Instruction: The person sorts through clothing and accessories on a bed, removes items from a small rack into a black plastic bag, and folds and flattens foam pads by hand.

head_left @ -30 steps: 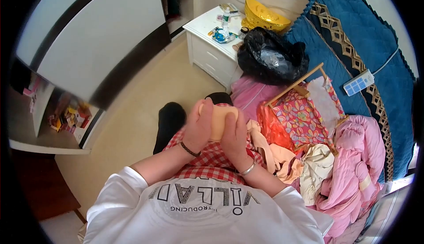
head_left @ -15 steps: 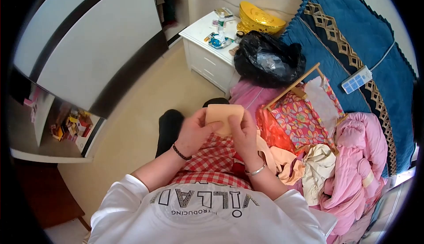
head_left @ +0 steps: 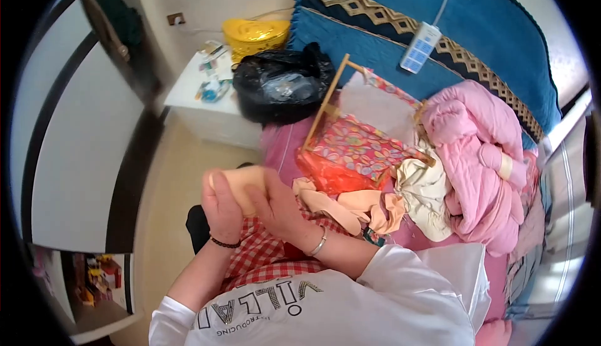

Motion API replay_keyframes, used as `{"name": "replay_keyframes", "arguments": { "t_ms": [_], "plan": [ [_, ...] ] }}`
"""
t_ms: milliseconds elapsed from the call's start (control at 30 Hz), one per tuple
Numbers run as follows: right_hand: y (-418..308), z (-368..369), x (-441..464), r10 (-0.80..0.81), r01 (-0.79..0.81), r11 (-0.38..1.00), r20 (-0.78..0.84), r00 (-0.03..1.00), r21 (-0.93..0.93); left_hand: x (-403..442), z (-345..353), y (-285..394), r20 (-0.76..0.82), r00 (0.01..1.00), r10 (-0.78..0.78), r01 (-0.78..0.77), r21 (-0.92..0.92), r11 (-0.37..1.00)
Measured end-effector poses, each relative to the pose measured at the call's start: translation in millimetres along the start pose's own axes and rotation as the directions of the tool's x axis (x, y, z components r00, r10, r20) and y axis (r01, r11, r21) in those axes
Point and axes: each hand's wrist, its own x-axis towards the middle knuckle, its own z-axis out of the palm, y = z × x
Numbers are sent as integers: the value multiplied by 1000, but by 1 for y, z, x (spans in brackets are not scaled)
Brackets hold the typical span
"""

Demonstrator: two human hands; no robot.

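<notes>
A flat, folded peach-coloured piece point(head_left: 243, 186), perhaps cloth, is held up between both hands above the lap. My left hand point(head_left: 224, 211), with a dark beaded bracelet, grips its left side, the thumb at its upper left corner. My right hand point(head_left: 278, 211), with a silver bangle, grips its right side, the thumb on its face. More peach cloth point(head_left: 357, 207) lies on the bed just right of the hands, beside cream cloth point(head_left: 422, 189). Red checked fabric point(head_left: 260, 246) covers the lap beneath.
A wooden frame with floral fabric point(head_left: 360, 146) lies on the bed beside a pink quilt point(head_left: 476, 158). Further back are a black plastic bag point(head_left: 285, 92), a white nightstand point(head_left: 213, 124), a golden ornament point(head_left: 256, 33) and a power strip point(head_left: 421, 49) against the blue headboard point(head_left: 501, 27).
The view has turned right, towards the bed. Both hands still hold the peach piece, now further left in the picture, and their fingers have shifted on it.
</notes>
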Motion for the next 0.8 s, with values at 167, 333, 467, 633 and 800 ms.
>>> {"name": "replay_keyframes", "arguments": {
  "t_ms": [167,333,467,633,800],
  "plan": [
    [8,-39,5,100,-105,989,52,994,108,6,22,-2,167,979,115,-122,31,992],
    [16,-130,38,-38,-4,991,-302,953,-137,22,43,-17,520,848,-101,-10,206,978],
    [25,-230,92,156,-201,978,-437,886,-59,38,106,9,556,807,200,-360,195,912],
    [109,-292,128,563,-560,826,-113,819,60,61,159,5,707,654,271,-587,247,771],
    [152,-288,156,864,-863,501,97,495,-58,61,165,-20,770,580,266,-713,322,622]
  ]
}}
